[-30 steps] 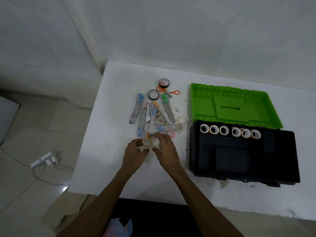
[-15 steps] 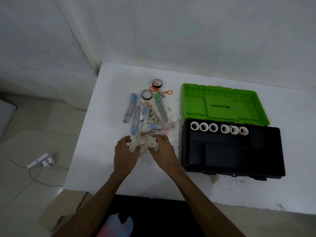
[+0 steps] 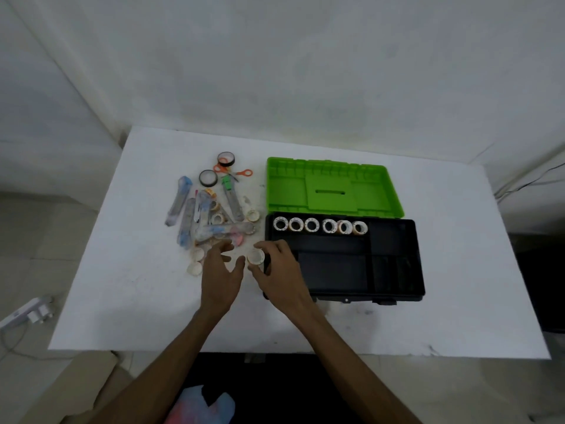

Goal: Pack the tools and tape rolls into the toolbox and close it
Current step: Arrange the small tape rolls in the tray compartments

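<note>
Here a white bench (image 3: 305, 316) is seen filling the middle of the frame. On its right half an open toolbox (image 3: 394, 258) is set, with its green lid (image 3: 333, 188) laid back toward the top of the frame. Along the upper edge of the black tray a row of six tape rolls (image 3: 320, 225) is stood on edge, side by side. To the left of the box, at centre, a heap of tools (image 3: 211, 215) is spread, with orange-handled scissors (image 3: 234, 171) and two dark tape rolls (image 3: 208, 178) at its upper end. Just below the heap, the left hand (image 3: 221, 275) is held with its fingers spread wide and nothing in them. Beside it, at the box's lower left corner, the right hand (image 3: 281, 273) is held, its fingers curled round a small pale tape roll (image 3: 255, 257). Two more pale rolls (image 3: 195, 261) are left lying on the bench at the left hand's side.
</note>
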